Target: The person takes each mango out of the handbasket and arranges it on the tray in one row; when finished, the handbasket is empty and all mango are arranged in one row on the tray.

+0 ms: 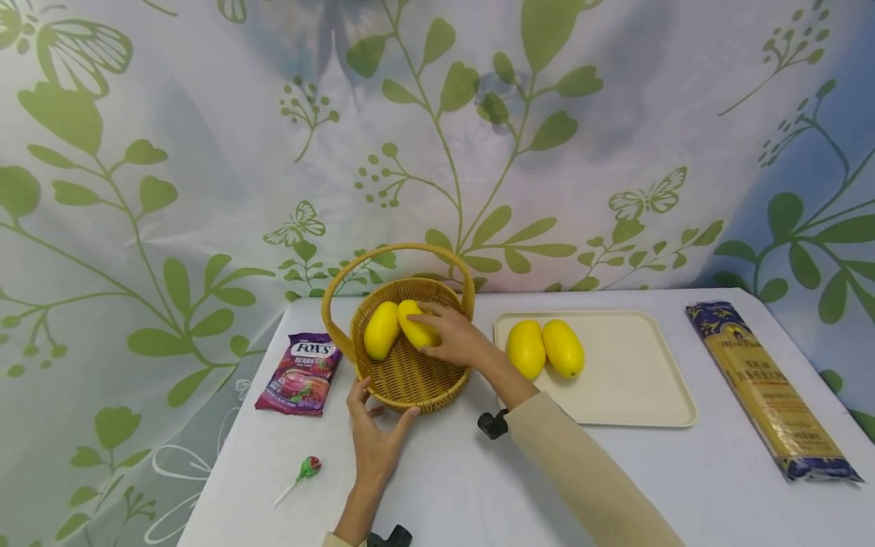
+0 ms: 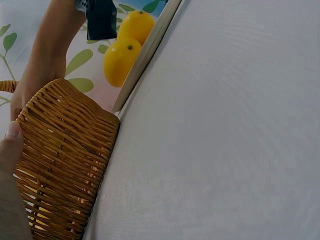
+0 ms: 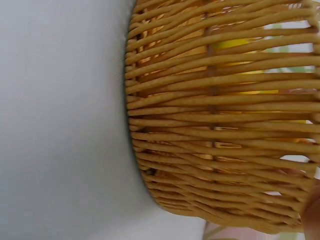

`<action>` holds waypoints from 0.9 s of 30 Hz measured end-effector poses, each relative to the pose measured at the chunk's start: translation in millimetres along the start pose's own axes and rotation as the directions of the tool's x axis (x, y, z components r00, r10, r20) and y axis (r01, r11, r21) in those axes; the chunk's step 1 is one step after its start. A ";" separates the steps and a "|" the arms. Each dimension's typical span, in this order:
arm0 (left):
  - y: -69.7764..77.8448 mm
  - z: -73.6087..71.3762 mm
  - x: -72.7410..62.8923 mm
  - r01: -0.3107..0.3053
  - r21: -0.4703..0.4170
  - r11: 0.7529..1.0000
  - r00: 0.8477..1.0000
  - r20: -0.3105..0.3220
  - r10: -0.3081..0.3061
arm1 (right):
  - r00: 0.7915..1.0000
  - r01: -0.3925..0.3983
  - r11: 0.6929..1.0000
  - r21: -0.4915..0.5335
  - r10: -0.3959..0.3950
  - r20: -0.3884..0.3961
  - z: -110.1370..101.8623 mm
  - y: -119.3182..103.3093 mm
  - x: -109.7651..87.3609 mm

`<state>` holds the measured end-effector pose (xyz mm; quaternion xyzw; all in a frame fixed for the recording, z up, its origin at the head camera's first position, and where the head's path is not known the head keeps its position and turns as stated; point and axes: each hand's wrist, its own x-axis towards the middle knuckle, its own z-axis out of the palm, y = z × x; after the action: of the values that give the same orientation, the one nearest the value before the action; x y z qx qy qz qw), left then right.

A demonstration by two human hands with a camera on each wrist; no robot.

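Observation:
A round wicker basket (image 1: 410, 380) with a tall arched handle stands on the table. Inside lie two smooth yellow oval fruits that look like mangoes: the left mango (image 1: 381, 331) lies free, while my right hand (image 1: 451, 334) grips the right mango (image 1: 414, 319) from above. With fingers and thumb spread, my left hand (image 1: 374, 437) holds the basket's near rim. In the left wrist view its thumb (image 2: 11, 145) rests at the rim of the basket (image 2: 70, 155). The right wrist view shows mainly the basket's woven side (image 3: 220, 115); the right hand's fingers are mostly hidden there.
Right of the basket, a cream tray (image 1: 629, 372) bears two more mangoes (image 1: 544, 349). A long pack of noodles (image 1: 769, 387) lies at the far right. To the left are a purple candy bag (image 1: 301, 376) and a lollipop (image 1: 301, 477). A patterned cloth (image 1: 437, 152) hangs behind.

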<state>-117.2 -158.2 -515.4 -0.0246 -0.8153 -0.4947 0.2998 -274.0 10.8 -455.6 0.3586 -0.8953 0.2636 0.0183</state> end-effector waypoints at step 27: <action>2.9 -2.6 -1.1 0.012 -0.037 0.999 1.000 0.002 -0.012 | 0.966 -0.001 1.000 -0.004 0.000 -0.259 -86.7 0.9 -116.0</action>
<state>-114.1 -158.5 -512.9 -0.0259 -0.8066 -0.5113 0.2955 -202.1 126.8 -407.1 0.3208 -0.8859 0.3065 0.1357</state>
